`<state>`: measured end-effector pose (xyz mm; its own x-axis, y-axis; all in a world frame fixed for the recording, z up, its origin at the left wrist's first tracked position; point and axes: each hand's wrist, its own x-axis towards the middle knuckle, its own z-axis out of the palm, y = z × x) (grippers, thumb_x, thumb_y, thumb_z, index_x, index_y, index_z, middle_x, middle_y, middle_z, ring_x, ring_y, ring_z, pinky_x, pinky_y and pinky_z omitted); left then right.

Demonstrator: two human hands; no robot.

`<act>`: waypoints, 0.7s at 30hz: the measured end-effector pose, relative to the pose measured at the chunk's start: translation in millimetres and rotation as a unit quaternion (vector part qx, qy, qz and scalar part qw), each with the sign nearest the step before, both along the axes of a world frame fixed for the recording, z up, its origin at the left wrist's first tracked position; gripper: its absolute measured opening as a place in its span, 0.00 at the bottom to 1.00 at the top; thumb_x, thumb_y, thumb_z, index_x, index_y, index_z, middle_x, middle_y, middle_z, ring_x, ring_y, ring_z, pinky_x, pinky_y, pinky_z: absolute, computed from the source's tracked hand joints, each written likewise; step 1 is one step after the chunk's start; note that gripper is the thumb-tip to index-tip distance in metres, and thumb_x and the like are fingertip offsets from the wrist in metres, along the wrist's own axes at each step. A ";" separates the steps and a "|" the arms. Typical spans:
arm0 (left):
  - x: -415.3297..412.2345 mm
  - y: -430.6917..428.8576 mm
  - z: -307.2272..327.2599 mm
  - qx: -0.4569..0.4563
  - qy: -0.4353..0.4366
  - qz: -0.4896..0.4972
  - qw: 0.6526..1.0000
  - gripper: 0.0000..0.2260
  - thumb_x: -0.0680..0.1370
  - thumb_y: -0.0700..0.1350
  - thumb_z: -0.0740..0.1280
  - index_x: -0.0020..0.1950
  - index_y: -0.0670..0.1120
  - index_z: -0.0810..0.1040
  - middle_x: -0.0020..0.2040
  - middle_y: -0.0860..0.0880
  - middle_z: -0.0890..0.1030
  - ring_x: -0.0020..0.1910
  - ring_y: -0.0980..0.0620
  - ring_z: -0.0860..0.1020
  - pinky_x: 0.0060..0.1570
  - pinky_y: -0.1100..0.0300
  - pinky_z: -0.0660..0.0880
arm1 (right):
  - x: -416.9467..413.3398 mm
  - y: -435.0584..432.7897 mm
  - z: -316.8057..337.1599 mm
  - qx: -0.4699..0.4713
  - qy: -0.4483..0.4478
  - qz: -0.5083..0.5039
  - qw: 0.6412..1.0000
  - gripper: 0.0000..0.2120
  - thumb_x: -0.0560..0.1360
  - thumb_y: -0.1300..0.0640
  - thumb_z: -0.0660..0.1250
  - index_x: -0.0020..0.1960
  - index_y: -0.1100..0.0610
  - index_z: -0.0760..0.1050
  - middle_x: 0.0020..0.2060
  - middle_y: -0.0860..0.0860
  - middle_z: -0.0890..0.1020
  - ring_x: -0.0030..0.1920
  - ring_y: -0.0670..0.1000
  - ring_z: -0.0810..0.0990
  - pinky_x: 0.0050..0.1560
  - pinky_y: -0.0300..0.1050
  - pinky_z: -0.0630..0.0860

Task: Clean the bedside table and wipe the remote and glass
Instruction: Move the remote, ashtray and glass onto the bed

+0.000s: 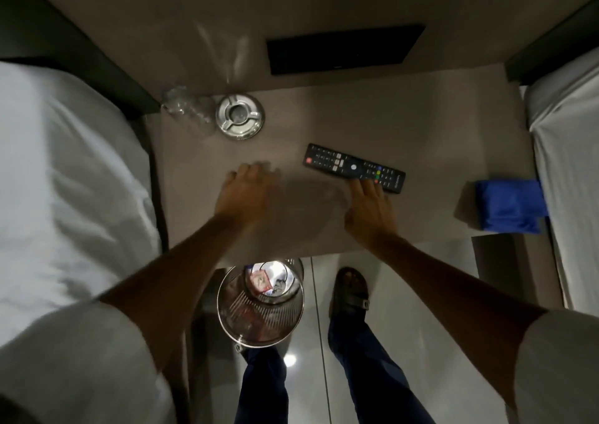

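Note:
A black remote [353, 167] lies slanted on the grey-brown bedside table [437, 138]. My right hand [369, 208] rests flat on the table, its fingertips touching the remote's near right end. My left hand [248, 190] hovers over the table's middle left, fingers spread, holding nothing; it is blurred. A clear glass [188, 109] stands at the table's back left corner, beside a round metal ashtray [240, 116]. A folded blue cloth [510, 205] lies at the table's right edge.
White-sheeted beds flank the table, one on the left [64, 180] and one on the right [570, 164]. A metal wire bin [261, 302] with some litter stands on the floor by the table's front edge, next to my sandalled foot [351, 289]. A dark panel [343, 49] sits on the wall behind.

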<state>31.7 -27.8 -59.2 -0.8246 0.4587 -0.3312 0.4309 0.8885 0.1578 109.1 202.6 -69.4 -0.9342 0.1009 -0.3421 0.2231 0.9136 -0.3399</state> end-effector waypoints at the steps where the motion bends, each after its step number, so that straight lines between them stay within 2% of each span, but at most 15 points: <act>1: -20.8 0.8 -0.8 0.004 0.021 0.017 1.000 0.20 0.79 0.51 0.61 0.71 0.47 0.70 0.72 0.41 0.69 0.68 0.38 0.69 0.64 0.44 0.66 | -9.2 8.9 -2.5 0.032 0.003 0.006 0.999 0.30 0.69 0.62 0.66 0.69 0.56 0.61 0.65 0.59 0.69 0.65 0.60 0.67 0.64 0.58 0.68; 3: -63.5 -0.3 -7.4 0.011 0.051 0.073 0.996 0.25 0.77 0.55 0.65 0.70 0.46 0.70 0.73 0.38 0.68 0.71 0.35 0.65 0.67 0.41 0.65 | -25.0 26.4 -7.8 0.069 -0.009 0.008 0.998 0.34 0.67 0.59 0.68 0.70 0.56 0.60 0.66 0.59 0.68 0.67 0.61 0.64 0.66 0.61 0.65; 6: -113.9 -2.0 -26.8 -0.017 0.003 0.156 0.988 0.39 0.70 0.67 0.63 0.73 0.45 0.66 0.75 0.34 0.62 0.74 0.31 0.59 0.71 0.37 0.59 | -35.5 44.5 -18.2 0.059 -0.036 -0.008 0.998 0.36 0.66 0.58 0.69 0.71 0.54 0.60 0.67 0.58 0.68 0.67 0.61 0.63 0.66 0.60 0.63; 9: -137.9 1.2 -42.4 -0.012 -0.033 0.219 0.975 0.47 0.68 0.72 0.62 0.77 0.44 0.58 0.77 0.30 0.55 0.75 0.29 0.54 0.73 0.34 0.53 | -36.3 48.8 -27.0 0.045 -0.037 0.001 0.998 0.34 0.66 0.57 0.69 0.70 0.53 0.61 0.65 0.57 0.71 0.65 0.60 0.66 0.63 0.59 0.65; 12: -145.1 9.6 -50.7 -0.011 -0.045 0.248 0.968 0.44 0.71 0.67 0.68 0.78 0.46 0.55 0.78 0.31 0.51 0.77 0.30 0.50 0.73 0.34 0.52 | -32.8 49.8 -30.0 0.061 -0.006 0.008 0.998 0.32 0.67 0.58 0.70 0.69 0.52 0.64 0.61 0.58 0.73 0.62 0.60 0.69 0.60 0.58 0.67; 16: -140.7 16.5 -49.2 0.049 -0.056 0.262 0.962 0.35 0.69 0.54 0.76 0.72 0.52 0.64 0.75 0.33 0.59 0.75 0.31 0.57 0.71 0.38 0.59 | -24.7 45.0 -29.0 0.058 0.004 0.004 0.998 0.31 0.68 0.56 0.71 0.68 0.53 0.63 0.60 0.57 0.74 0.61 0.59 0.70 0.58 0.56 0.70; 19: -113.3 19.0 -41.1 0.098 -0.058 0.267 0.957 0.38 0.64 0.51 0.79 0.70 0.55 0.65 0.71 0.39 0.64 0.71 0.34 0.62 0.67 0.39 0.67 | -16.5 36.9 -23.7 0.009 -0.026 -0.037 0.999 0.32 0.69 0.54 0.71 0.68 0.54 0.61 0.61 0.57 0.73 0.61 0.57 0.70 0.58 0.56 0.72; 21: -82.3 17.5 -33.1 0.115 -0.050 0.256 0.959 0.40 0.62 0.52 0.79 0.70 0.58 0.65 0.70 0.42 0.66 0.70 0.36 0.63 0.63 0.39 0.68 | -10.0 25.9 -17.4 -0.010 -0.037 -0.068 0.997 0.32 0.68 0.53 0.71 0.68 0.54 0.60 0.61 0.57 0.72 0.61 0.56 0.70 0.56 0.55 0.74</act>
<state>-50.7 -10.4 -92.3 -0.9305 0.0733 -0.3588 -0.0794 0.9161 0.3930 99.1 228.5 -86.8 -0.8848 0.2169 -0.4124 0.3690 0.8666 -0.3359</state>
